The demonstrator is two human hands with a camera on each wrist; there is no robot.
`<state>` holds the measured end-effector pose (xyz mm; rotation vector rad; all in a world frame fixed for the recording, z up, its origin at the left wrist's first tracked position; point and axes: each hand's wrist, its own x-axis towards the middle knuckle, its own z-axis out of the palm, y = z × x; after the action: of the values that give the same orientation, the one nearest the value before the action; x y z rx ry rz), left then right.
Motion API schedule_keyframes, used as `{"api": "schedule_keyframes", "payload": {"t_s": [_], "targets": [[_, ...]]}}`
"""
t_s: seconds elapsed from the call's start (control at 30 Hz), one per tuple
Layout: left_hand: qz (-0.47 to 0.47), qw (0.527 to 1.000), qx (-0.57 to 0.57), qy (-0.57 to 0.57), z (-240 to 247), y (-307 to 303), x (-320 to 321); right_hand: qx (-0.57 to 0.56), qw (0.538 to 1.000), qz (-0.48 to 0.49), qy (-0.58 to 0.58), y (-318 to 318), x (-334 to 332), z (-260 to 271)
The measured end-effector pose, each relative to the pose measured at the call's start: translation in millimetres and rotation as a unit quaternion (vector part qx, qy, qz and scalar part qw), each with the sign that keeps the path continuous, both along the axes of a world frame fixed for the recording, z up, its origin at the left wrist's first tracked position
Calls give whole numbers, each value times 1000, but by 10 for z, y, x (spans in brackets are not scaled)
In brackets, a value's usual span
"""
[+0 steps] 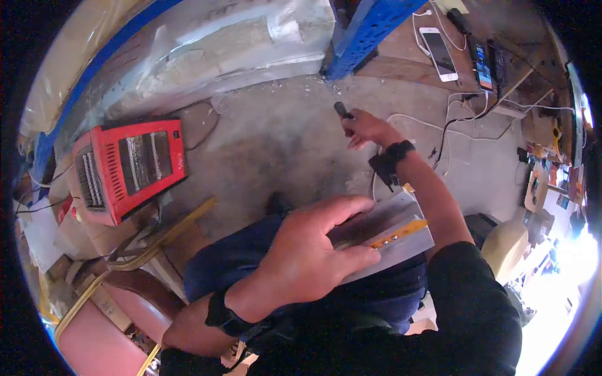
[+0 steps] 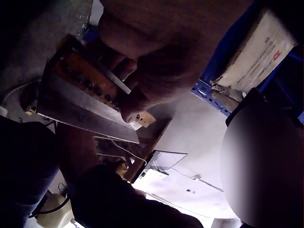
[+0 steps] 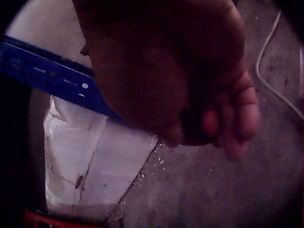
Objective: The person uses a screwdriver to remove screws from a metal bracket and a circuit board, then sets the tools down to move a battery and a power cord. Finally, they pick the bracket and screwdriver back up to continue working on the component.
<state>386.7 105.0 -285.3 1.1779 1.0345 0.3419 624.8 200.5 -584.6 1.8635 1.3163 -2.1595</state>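
My left hand (image 1: 301, 254) grips a flat grey metal piece (image 1: 406, 245) above the lap, thumb on one side and fingers round the other. An orange-yellow strip (image 1: 415, 226) with small round studs runs along it; the left wrist view shows several dark studs on the orange strip (image 2: 76, 71) and a broad metal face (image 2: 88, 105). Farther forward, my right hand (image 1: 371, 128) holds a short dark, handle-like thing (image 1: 339, 108) over the floor. In the right wrist view, its dark body (image 3: 194, 124) sits among curled fingers, mostly hidden; I cannot tell its kind.
A red heater (image 1: 119, 172) stands on the floor at left, near a pink-seated chair (image 1: 100, 332). A blue metal upright (image 1: 360, 47) rises ahead beside a wrapped bulky pack (image 1: 207, 56). Two phones, one white (image 1: 439, 54), lie on a wooden surface. Cables (image 1: 464, 133) cross the right-hand floor.
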Motion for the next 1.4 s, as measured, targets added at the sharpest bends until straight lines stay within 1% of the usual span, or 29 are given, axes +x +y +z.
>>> {"api": "schedule_keyframes", "payload": {"t_s": [0.03, 0.1, 0.13, 0.17, 0.23, 0.27, 0.3, 0.33, 0.37, 0.43, 0.47, 0.5, 0.53, 0.67, 0.73, 0.87, 0.93, 1.07, 1.13, 1.23, 1.33, 1.4], "targets": [[-4, 1000, -10, 6, 10, 8, -5, 0, 1000, -1, -2, -34, -64, 18], [0, 1000, -9, 2, 20, 6, -21, 10, 999, -53, 3, -146, -190, 21], [6, 1000, -9, 1, 23, 5, -33, -26, 998, -47, 11, -131, -228, -1], [7, 1000, -10, 1, 24, 7, -47, -27, 999, -46, 11, -128, -252, -14], [11, 1000, 11, -3, 34, 2, -61, 70, 995, -68, -27, -169, -246, -196], [14, 1000, 11, -3, 36, 3, -61, 71, 995, -66, -26, -161, -211, -319], [18, 1000, -6, -10, 37, 8, -63, 157, 988, 7, 5, -145, -133, -539], [21, 999, -23, -17, 37, 9, -74, 241, 967, 79, 36, -121, -134, -593], [23, 999, -23, -16, 39, 7, -91, 241, 966, 80, 38, -114, -143, -648], [22, 1000, -2, -16, 43, 5, -118, 192, 979, 19, 72, -59, -222, -513], [24, 1000, -2, -16, 47, 10, -132, 191, 979, 21, 72, -33, -284, -428], [18, 1000, 12, -6, 56, 11, -149, 96, 987, -88, 92, -16, -390, -274], [11, 1000, 26, 1, 58, 8, -162, -2, 974, -197, 108, -26, -455, -197], [17, 999, 30, -10, 52, 1, -186, -4, 976, -200, 87, -105, -541, -72], [33, 998, 36, -29, 21, -28, -188, -11, 991, -124, 55, -168, -478, -91], [24, 999, 35, -31, 47, 2, -188, -36, 995, -97, 13, -355, -253, -34], [16, 998, 47, -44, 40, 1, -173, -53, 988, -142, 8, -473, -155, 18], [8, 998, 21, -51, 87, 35, -135, -46, 989, -142, -7, -615, -51, 41], [5, 998, 18, -62, 73, 28, -114, -42, 984, -174, 9, -645, -18, 52], [9, 998, 26, -63, 56, -3, -88, -35, 988, -152, -16, -626, 10, -10], [11, 997, 27, -66, 36, -8, -72, -23, 983, -180, -15, -626, -24, 24], [10, 998, 26, -63, 37, -11, -72, -14, 984, -179, -16, -629, -35, 58]]}}
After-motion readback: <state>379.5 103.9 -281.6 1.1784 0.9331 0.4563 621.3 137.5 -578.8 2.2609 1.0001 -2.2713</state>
